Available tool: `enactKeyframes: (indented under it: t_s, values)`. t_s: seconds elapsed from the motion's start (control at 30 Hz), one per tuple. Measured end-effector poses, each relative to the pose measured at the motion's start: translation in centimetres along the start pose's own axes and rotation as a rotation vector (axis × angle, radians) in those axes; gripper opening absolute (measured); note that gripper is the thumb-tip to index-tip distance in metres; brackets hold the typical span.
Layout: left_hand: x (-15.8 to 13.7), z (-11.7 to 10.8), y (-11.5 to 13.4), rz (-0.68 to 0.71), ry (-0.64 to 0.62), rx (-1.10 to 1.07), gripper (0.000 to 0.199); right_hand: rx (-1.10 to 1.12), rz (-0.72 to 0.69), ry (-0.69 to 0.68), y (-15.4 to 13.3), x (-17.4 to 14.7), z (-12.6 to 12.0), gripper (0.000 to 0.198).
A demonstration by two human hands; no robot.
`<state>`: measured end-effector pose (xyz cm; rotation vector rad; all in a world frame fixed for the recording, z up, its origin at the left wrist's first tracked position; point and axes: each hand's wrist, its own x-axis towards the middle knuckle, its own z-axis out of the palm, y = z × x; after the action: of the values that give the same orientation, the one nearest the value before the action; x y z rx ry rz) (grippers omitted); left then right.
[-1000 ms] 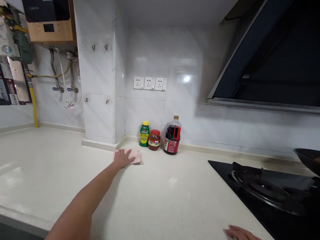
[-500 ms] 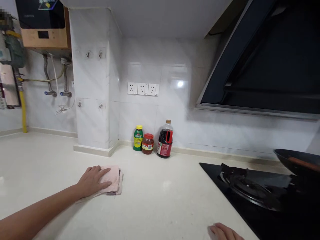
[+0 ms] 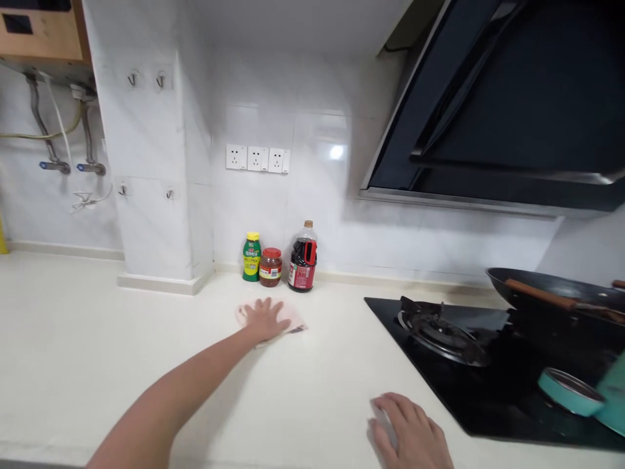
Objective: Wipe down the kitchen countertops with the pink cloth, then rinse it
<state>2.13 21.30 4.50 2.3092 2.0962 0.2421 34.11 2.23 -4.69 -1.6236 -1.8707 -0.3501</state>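
Note:
My left hand point(image 3: 263, 321) lies flat with fingers spread on a pink cloth point(image 3: 291, 315), pressing it against the pale countertop point(image 3: 312, 378). Part of the cloth is hidden beneath the hand. Behind it, close to the wall, stand a green squeeze bottle point(image 3: 252, 259) with a yellow cap, a red-lidded jar point(image 3: 270, 268) of brown-red contents, and a large bottle of dark liquid point(image 3: 303, 260) with a red handle. Nearer to me on the right, my right hand point(image 3: 413, 433) is over the counter, holding nothing, its thumb apart from loosely bent fingers.
To the right is a black gas stove point(image 3: 439, 384) with a burner point(image 3: 442, 332) and a wok point(image 3: 532, 293). A teal round lid-like object point(image 3: 571, 391) lies on the stove. A range hood point(image 3: 498, 130) slants overhead. A tiled pillar point(image 3: 151, 228) rises at left.
My left hand and the cloth have moved right, nearer the bottles, and the fingers are more spread. My right hand has come further into view. The view has shifted right.

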Motion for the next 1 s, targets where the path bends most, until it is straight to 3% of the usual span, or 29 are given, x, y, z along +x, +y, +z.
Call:
enactKeyframes:
  t_s: [0.17,0.33,0.4,0.53,0.67,0.77,0.9,1.0]
  values:
    - [-3.4,1.6,10.4,0.285,-0.096,-0.075,0.081,0.070,0.071,0.174,-0.5,-0.1,-0.9,0.044]
    - [-9.6,1.7,15.0,0.506,-0.162,-0.131,0.077,0.202,0.150,0.218,-0.9,0.2,-1.4,0.058]
    - [-12.2,1.4,15.4,0.575,-0.183,-0.145,0.073,0.300,0.148,0.176,-1.0,0.3,-1.7,0.061]
    - [-16.6,0.1,14.9,0.692,-0.235,-0.202,0.071,0.637,0.175,-0.083,-0.7,0.2,-2.8,0.062]
    - [-20.0,-1.6,13.4,0.705,-0.298,-0.236,0.071,0.921,0.356,-0.256,0.2,0.4,-4.0,0.073]
    - [-21.6,-2.4,12.3,0.741,-0.292,-0.224,0.067,0.994,0.456,-0.194,1.3,0.9,-4.4,0.077]
    - [-22.6,-1.8,12.0,0.757,-0.244,-0.197,0.064,0.824,0.423,-0.035,3.5,1.3,-5.1,0.067]
    - [-22.2,-0.7,13.2,0.732,-0.201,-0.175,0.064,0.756,0.443,0.110,5.4,1.3,-5.6,0.066]
